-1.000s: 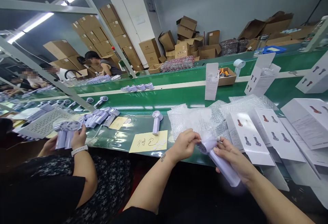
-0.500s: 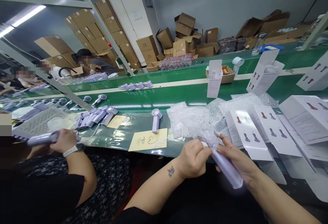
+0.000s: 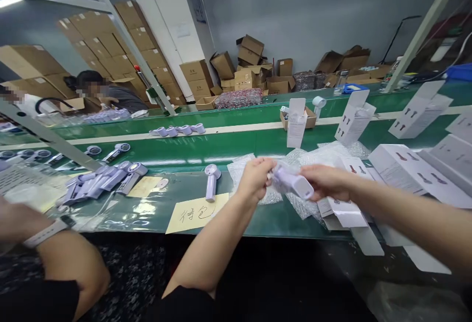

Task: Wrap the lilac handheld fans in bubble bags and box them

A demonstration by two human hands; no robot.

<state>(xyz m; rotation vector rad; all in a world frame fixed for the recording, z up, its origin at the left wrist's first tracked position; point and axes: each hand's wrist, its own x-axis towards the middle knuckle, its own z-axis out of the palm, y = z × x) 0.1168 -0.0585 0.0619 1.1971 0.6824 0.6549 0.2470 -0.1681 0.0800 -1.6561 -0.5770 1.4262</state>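
Between my hands is a lavender handheld fan (image 3: 299, 186), its handle end facing me and clear plastic wrap around its other end. My left hand (image 3: 254, 178) is closed on the wrapped end. My right hand (image 3: 328, 181) grips the fan from the right side; its fingertips are partly hidden and blurred. Under and behind the fan lie sheets of bubble wrap (image 3: 337, 154). Another lavender fan (image 3: 211, 182) lies on the green table (image 3: 228, 221), left of my left hand. Close by is a yellow paper (image 3: 195, 212) with handwriting.
White printed boxes (image 3: 401, 167) stand at right, some with flaps open. More upright boxes (image 3: 354, 115) line the back edge. A pile of lavender fans (image 3: 106, 179) lies at left. A co-worker's arm (image 3: 70, 253) reaches in beside me. A conveyor (image 3: 236, 140) runs behind the table.
Both hands have lifted the fan up and away from me, over the bubble wrap. Its handle now points more to the right. The view has turned right.
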